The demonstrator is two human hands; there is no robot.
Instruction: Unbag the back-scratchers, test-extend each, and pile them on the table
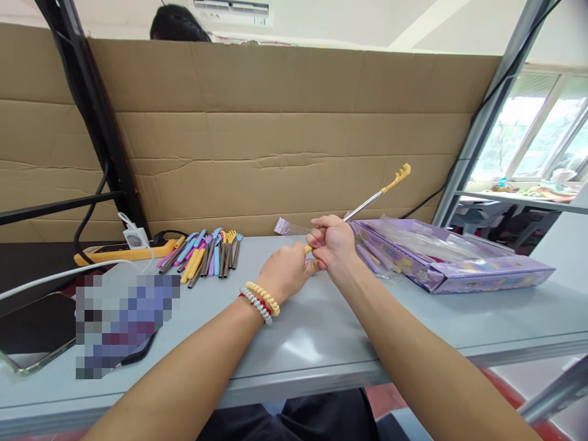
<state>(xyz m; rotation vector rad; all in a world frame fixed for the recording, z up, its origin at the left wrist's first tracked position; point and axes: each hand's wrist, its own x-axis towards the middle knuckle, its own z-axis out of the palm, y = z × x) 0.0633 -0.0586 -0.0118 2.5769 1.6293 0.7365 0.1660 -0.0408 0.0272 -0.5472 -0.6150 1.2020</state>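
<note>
The left hand (285,272) is closed in a fist around the yellow grip of a telescopic back scratcher (362,207), with a little of the grip showing between the two hands. The right hand (334,242), fingers curled in with the palm partly turned up, closes around the scratcher near the lower end of its silver shaft, and the hands meet or nearly meet. From there the shaft slants up and to the right above the grey table (298,349), ending in a yellow claw head (402,174) in front of the cardboard panel (285,135). Two twisted bracelets (263,301), one yellow and one pale grey, and a red cord circle the left wrist. Just beyond the hands lies a small clear packet (289,226) with a purple label. Beside the right hand, purple-handled pieces (370,257) in clear plastic lie against an illustrated purple box (491,275), which has a clear wrapper (427,239) on top. Well to the left is a pile of back scratchers (206,254) in yellow, blue and purple, near a yellow power strip (110,252) holding a white charger (136,236). Nearer the left edge lies a dark-screened phone (37,324), next to a pixelated area. Behind the panel, the top of a person's head (178,23) shows.
</note>
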